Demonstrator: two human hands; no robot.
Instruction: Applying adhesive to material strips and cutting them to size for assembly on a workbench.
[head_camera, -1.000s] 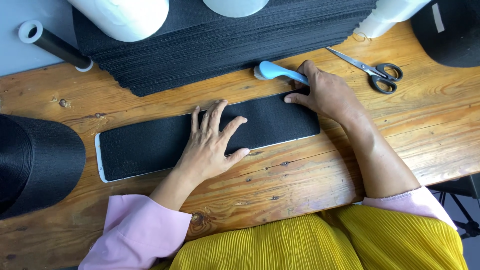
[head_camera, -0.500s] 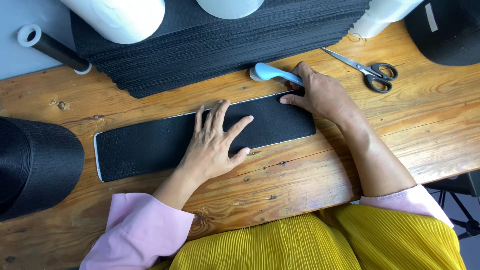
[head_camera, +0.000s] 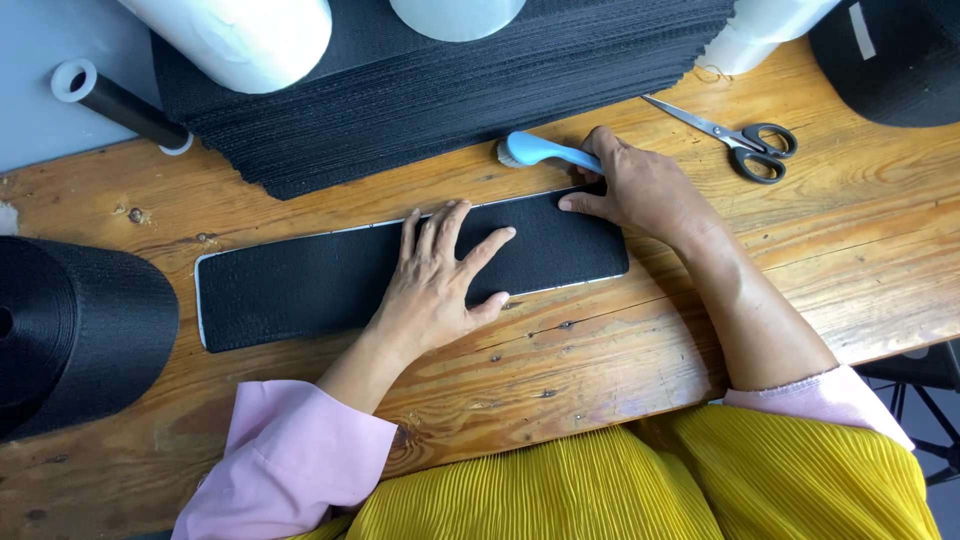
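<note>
**Flat hand, steady strip**

The left hand (head_camera: 440, 275) lies palm down on the black strip (head_camera: 300, 290), fingers spread and pressed flat across its middle; the strip rests lengthwise on the wooden table (head_camera: 620, 370), a pale backing edge showing along its left end and top. The right hand (head_camera: 645, 190) sits at the strip's upper right corner; its fingers are curled round the handle of a blue brush (head_camera: 545, 152), with the forefinger stretched out onto the strip's top edge.

To do this well, I judge the flat hand should press evenly so the strip cannot creep; the brush strokes should run along the length, away from the holding hand. Scissors (head_camera: 740, 140) lie near the right wrist; a stack of black sheets (head_camera: 420, 90) sits just beyond.
</note>
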